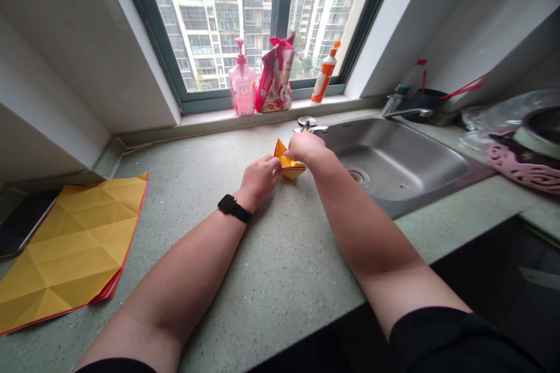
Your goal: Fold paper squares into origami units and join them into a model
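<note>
A small folded yellow paper piece with red edges (pixel 292 172), boat-like with a pointed peak, is between my hands above or on the counter beside the sink. My left hand (pixel 259 179), with a black watch on the wrist, pinches its left side. From above, my right hand (pixel 308 149) has its fingers closed at the upper right part of the paper; its fingertips are partly hidden. Far to the left lies a stack of creased yellow paper sheets (pixel 81 239) with red undersides.
A steel sink (pixel 402 157) with a faucet (pixel 406 111) adjoins my right forearm. On the windowsill stand a pink pump bottle (pixel 242 84), a red bag (pixel 276 78) and an orange bottle (pixel 324 77). A pink openwork basket (pixel 520 166) sits at the far right.
</note>
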The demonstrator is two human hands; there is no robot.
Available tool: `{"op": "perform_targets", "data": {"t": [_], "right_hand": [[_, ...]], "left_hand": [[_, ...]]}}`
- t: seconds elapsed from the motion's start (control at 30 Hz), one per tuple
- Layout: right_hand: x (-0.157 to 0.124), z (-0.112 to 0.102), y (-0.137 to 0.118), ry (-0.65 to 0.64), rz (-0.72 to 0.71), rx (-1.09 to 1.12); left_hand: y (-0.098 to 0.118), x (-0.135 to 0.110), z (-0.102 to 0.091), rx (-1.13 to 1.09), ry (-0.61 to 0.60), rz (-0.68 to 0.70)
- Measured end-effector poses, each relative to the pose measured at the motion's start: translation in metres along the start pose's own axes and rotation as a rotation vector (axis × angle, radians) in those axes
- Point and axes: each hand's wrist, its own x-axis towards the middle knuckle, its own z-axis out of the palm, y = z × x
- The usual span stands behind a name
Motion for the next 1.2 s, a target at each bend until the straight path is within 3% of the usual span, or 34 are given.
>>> {"op": "perform_targets", "data": {"t": [0.53, 0.73, 0.9, 1.07, 1.2], "right_hand": [[0.001, 0.007, -0.004, 0.017, -0.021, -0.047], [0.001, 0.004, -0.006, 0.013, 0.002, -0.021], [0.003, 0.005, -0.005, 0.010, 0.015, 0.010], [0.008, 0.007, 0.000, 0.023, 0.027, 0.017], [0.009, 0.008, 0.001, 0.015, 0.033, 0.027]], "left_hand": [[-0.001, 0.000, -0.002, 0.079, -0.082, -0.035], [-0.001, 0.002, 0.002, 0.023, 0.007, 0.133], [0.001, 0.001, 0.005, -0.114, -0.062, 0.256], [-0.001, 0.001, 0.004, -0.158, -0.094, 0.247], [-0.001, 0.000, 0.008, -0.213, -0.027, 0.159]]}}
